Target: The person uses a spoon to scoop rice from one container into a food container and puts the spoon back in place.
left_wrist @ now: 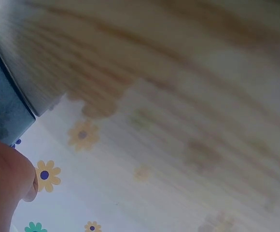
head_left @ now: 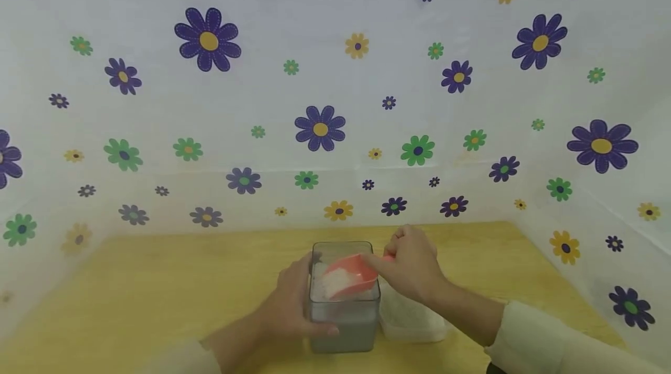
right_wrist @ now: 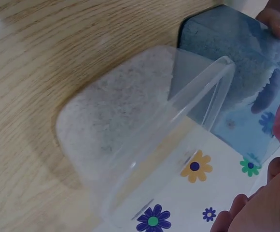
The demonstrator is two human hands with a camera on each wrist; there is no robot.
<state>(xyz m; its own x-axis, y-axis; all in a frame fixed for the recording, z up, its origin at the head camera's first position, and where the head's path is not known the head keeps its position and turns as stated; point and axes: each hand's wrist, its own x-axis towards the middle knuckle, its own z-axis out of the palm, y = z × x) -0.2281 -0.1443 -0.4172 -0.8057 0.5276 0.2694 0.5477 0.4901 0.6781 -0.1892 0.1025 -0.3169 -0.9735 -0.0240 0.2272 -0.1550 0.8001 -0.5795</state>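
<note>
Gripping a pink scoop (head_left: 365,271) near the end of its handle with curled fingers of the right hand (head_left: 411,257). Held over the mouth of the grey container (head_left: 346,330), with the lip toward the front left and white grains (head_left: 338,282) upon it. Passing very near the right rim, with little room on this side; cannot tell whether touching there. Holding the container at its left side with the left hand (head_left: 293,298), with the thumb laid across the front wall and the other fingers partly hidden. Standing upright on the bench (head_left: 209,281), with grains visible through the wall in the right wrist view. Having a clear tub (head_left: 414,336) just to the right, also with grains inside; cannot tell contact from a small gap. Leaving the widest stretch of bench on the left, and a narrower one on the right, crossed by the right forearm. Bordered by the flowered sheet (head_left: 272,88) along the far, left and right edges.
</note>
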